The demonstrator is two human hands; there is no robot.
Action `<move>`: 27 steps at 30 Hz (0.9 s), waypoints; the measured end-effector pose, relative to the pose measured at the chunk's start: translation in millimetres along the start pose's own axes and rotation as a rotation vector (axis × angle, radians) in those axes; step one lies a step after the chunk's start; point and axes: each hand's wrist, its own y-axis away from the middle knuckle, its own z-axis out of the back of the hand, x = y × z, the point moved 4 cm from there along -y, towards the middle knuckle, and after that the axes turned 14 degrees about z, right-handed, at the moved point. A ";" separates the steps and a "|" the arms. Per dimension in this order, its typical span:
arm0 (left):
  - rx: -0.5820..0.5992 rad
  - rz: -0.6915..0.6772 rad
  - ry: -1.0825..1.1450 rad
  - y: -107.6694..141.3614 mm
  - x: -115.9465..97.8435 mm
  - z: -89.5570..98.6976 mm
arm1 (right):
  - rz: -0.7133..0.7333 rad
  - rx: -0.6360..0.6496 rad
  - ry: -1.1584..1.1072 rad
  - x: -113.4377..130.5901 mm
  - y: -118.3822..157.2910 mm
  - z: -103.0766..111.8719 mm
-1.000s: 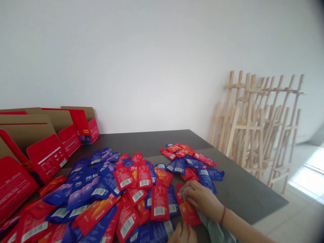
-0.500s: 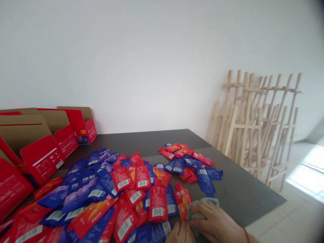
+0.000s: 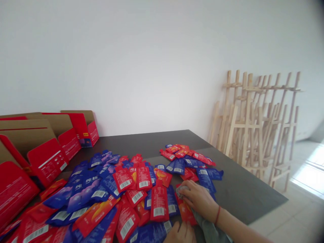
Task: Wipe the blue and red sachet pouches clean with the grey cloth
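My right hand (image 3: 196, 199), with a red string on its wrist, grips a grey cloth (image 3: 207, 229) and presses it onto the upper end of a red foil sachet (image 3: 186, 211). That hand hides most of the sachet. The sachet lies at the right edge of a large heap of red and blue sachets (image 3: 121, 195). My left hand (image 3: 181, 233) sits at the bottom edge of the view, beside the sachet's lower end. Its fingers are partly cut off, so its grip is unclear.
A smaller heap of red and blue sachets (image 3: 187, 160) lies beyond my hands on a dark table (image 3: 240, 192). Red and brown cardboard display boxes (image 3: 47, 162) stand along the left. Wooden easels (image 3: 253, 125) lean against the white wall on the right, above a tiled floor (image 3: 286, 219).
My right hand and the cloth have gone from the sachet's lower right back up to its upper end, as one second ago. My left hand has barely moved.
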 end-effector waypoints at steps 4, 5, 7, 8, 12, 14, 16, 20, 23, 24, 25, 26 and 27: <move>0.165 -0.052 0.118 -18.1 13.9 12.1 | 0.198 0.057 -0.142 12.2 32.9 5.4; 0.231 -0.077 0.153 -23.9 16.8 15.2 | 0.223 0.065 -0.177 14.1 40.1 6.6; 0.376 -0.117 0.198 -35.5 21.6 20.7 | 0.223 0.053 -0.213 13.5 48.4 7.1; 0.445 -0.120 0.204 -41.4 23.8 22.9 | 0.202 0.036 -0.214 10.7 49.2 6.0; 0.646 -0.087 0.214 -63.3 32.0 32.4 | -0.008 -0.121 -0.210 -16.0 38.1 -3.7; 0.719 -0.095 0.237 -73.0 35.1 36.6 | -0.125 -0.233 -0.237 -33.4 31.2 -8.9; 0.769 -0.100 0.255 -82.9 38.9 38.0 | -0.206 -0.351 -0.285 -48.8 27.4 -12.7; 0.705 -0.144 0.256 -105.5 47.8 30.4 | -0.290 -0.598 -0.429 -69.2 30.7 -15.4; 0.716 -0.299 0.261 -117.1 49.7 16.0 | -0.327 -0.699 -0.494 -74.8 36.4 -15.4; 0.725 -0.344 0.263 -120.3 50.3 11.7 | -0.331 -0.712 -0.500 -74.8 37.3 -15.1; 0.720 -0.375 0.261 -123.8 51.4 8.5 | -0.325 -0.715 -0.502 -74.1 37.6 -14.7; 0.698 -0.397 0.254 -127.7 52.9 6.9 | -0.315 -0.711 -0.502 -73.0 37.2 -14.3; 0.668 -0.411 0.243 -131.8 55.0 6.7 | -0.303 -0.703 -0.500 -71.7 36.4 -14.0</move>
